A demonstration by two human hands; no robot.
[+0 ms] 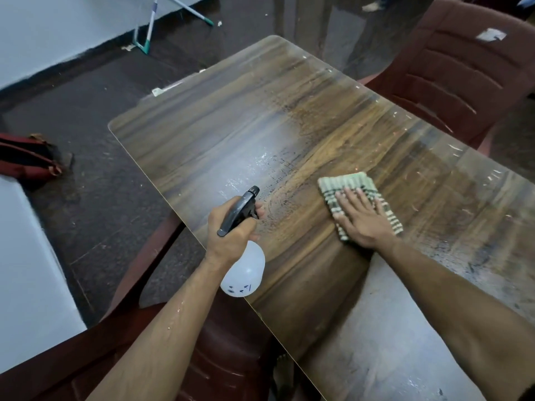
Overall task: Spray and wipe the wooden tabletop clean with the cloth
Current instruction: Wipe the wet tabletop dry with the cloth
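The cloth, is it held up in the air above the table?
No, the cloth lies flat on the tabletop under the right hand.

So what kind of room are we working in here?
Probably a plain dining or common room, not a kitchen: a wooden table with plastic chairs pulled up, a dark floor, and a mop leaning on the wall.

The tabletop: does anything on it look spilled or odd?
Nothing spilled by accident: the wet sheen and droplets on the tabletop sit just ahead of the spray bottle. Pale scratches mark its far edge.
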